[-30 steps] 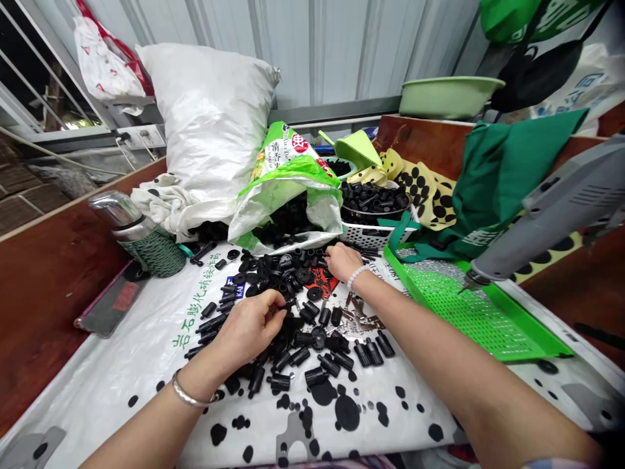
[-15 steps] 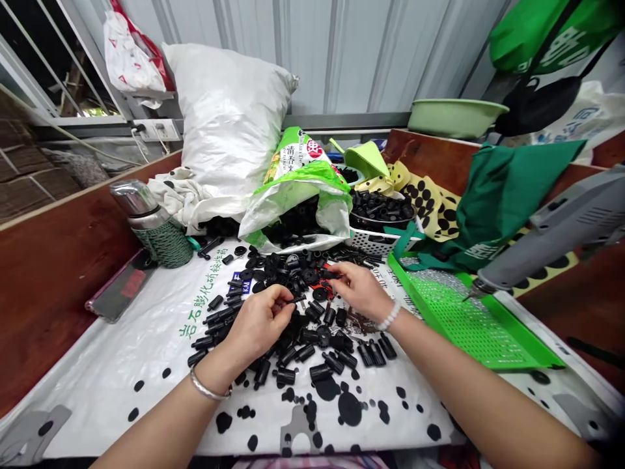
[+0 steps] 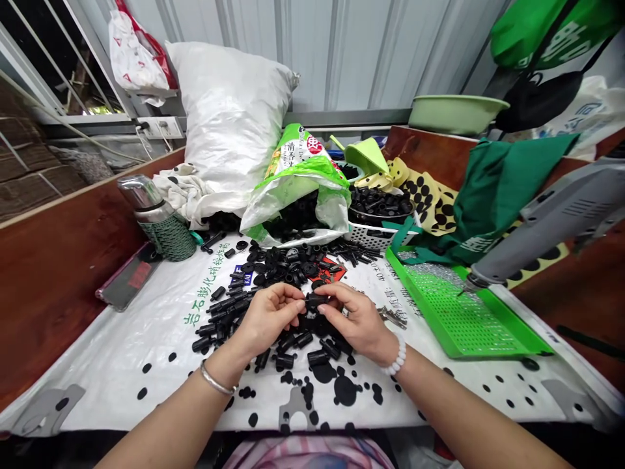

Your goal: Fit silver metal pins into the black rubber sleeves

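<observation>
My right hand [image 3: 359,319] pinches a short black plastic cylinder [image 3: 316,300], held sideways above the pile. Against the cylinder's left end are the fingertips of my left hand [image 3: 273,316], closed in a pinch; whatever small piece they hold is hidden. Under and around both hands spreads a heap of loose black plastic parts [image 3: 278,264], among them cylinders with thin stems and round discs. More stemmed cylinders [image 3: 222,316] lie by my left hand. Near my right wrist rest several small metal pieces [image 3: 393,317].
A green perforated tray [image 3: 481,326] with small shiny bits sits at right, a grey electric screwdriver [image 3: 547,221] hanging over it. Behind the heap are an open rice bag [image 3: 297,169] of black parts and a white basket [image 3: 368,236]. A flask [image 3: 166,228] and phone [image 3: 129,277] stand left.
My right hand has come back from the red patch toward my left hand and now holds a black cylinder. The two hands have met over the heap. The view has shifted slightly.
</observation>
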Available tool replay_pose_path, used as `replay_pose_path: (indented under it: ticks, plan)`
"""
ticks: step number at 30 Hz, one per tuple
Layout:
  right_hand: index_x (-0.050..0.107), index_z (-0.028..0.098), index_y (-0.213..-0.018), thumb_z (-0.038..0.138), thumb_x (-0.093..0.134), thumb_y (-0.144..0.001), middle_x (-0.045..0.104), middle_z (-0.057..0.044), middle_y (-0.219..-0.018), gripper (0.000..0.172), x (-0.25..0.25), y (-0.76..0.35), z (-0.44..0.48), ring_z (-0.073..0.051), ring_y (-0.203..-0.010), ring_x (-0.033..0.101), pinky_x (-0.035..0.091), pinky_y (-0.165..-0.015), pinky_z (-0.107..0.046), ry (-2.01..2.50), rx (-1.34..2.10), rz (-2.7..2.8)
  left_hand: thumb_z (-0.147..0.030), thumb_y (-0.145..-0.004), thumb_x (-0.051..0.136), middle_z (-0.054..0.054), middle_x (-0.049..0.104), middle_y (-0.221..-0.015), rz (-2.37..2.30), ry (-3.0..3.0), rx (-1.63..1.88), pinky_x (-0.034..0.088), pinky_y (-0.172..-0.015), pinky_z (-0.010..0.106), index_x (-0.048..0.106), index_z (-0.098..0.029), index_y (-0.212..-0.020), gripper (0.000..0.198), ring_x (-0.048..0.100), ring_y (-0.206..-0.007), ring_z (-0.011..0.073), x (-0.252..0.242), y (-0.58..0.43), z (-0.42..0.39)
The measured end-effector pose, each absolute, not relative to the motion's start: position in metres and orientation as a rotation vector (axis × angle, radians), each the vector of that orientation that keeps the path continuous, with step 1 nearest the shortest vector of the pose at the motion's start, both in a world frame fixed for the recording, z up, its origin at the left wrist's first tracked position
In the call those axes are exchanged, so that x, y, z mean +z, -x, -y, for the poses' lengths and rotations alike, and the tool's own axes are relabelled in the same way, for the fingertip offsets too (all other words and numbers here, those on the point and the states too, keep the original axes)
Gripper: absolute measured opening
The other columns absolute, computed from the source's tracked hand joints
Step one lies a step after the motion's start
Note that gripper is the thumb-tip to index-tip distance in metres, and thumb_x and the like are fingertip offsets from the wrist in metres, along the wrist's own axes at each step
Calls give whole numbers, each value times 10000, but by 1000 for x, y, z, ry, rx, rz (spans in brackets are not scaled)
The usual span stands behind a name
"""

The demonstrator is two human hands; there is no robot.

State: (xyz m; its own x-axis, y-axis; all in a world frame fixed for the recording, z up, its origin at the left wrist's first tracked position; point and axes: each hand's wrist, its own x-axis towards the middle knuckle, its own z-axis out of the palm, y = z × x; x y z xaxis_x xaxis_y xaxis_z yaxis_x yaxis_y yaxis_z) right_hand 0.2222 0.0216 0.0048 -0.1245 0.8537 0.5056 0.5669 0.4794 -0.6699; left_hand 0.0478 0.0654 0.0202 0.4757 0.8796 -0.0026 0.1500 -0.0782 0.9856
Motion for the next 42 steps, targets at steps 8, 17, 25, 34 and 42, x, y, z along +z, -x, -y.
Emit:
replay_pose_path:
  ticks: [8, 17, 25, 34, 42]
  plan:
    - [553, 194, -1065, 132, 501, -827, 616, -76, -954, 251, -1, -210, -8, -172, -880, 588, 502, -767, -314, 1049, 229, 1811, -407, -889, 324, -53, 379, -546, -1102, -1778, 970, 314, -431, 195, 363, -189, -638, 335, 359, -465, 73, -3, -57, -44]
    - [533, 198, -1139, 142, 474, -847, 627, -86, -938, 303, -2, -213, 2, -180, -863, 609, 530, -745, -313, 1044, 36, 1864, -269, -901, 266, -38, 364, -545, -1244, -2285, 945, 281, -505, 239, 308, -208, -612, 299, 357, -493, 105, 5, -59, -38]
    - [526, 203, -1134, 114, 484, -842, 619, -92, -951, 308, -1, -218, 7, -180, -874, 598, 523, -754, -317, 1041, 82, 1850, -258, -907, 261, -27, 406, -546, -1238, -2435, 880, 278, -505, 243, 340, -206, -617, 305, 375, -484, 109, 9, -61, -33]
    - [581, 197, -1070, 168, 481, -851, 629, -67, -876, 243, 2, -226, 14, -167, -792, 606, 511, -707, -297, 1084, 325, 1808, -239, -913, 262, -13, 459, -549, -1168, -2744, 851, 281, -500, 254, 392, -197, -628, 317, 400, -476, 113, 12, -63, -34]
    - [599, 167, -994, 229, 483, -846, 547, 31, -588, 198, -3, -225, 18, -90, -470, 540, 476, -476, -211, 1164, 944, 1501, -248, -917, 246, 1, 493, -548, -985, -2929, 830, 293, -484, 255, 435, -186, -633, 346, 426, -476, 121, 13, -63, -40]
